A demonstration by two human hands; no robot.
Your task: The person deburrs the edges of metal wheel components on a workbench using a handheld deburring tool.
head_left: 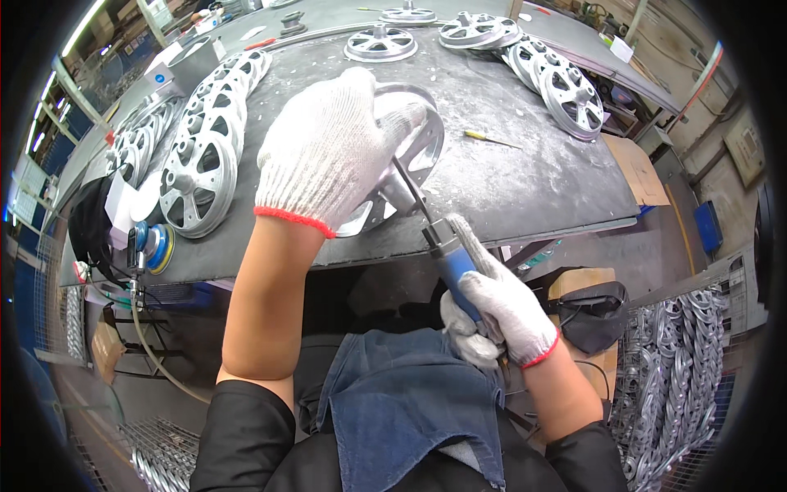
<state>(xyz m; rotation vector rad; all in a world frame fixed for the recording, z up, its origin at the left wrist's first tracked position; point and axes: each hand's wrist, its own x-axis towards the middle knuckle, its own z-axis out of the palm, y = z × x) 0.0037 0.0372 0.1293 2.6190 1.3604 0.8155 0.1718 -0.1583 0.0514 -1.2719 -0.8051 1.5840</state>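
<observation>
My left hand [324,152], in a white knitted glove with a red cuff, is closed on a silver spoked metal wheel [430,135], tilted up near the front edge of the table. The glove hides part of the rim and spokes. My right hand [504,307], gloved the same way, wraps round a hand-held power tool with a blue body [456,269]. From the tool a long, narrow dark arm [411,187] reaches up to the wheel, beside its hub. Whether its tip touches the metal I cannot tell.
Overlapping wheels line the grey dusty table [525,197] at left [199,184] and far right [571,102]. A yellow-handled pointed tool [489,138] lies right of my work. An orbital sander [156,248] sits at the left edge. A wire crate of wheels [668,385] stands lower right.
</observation>
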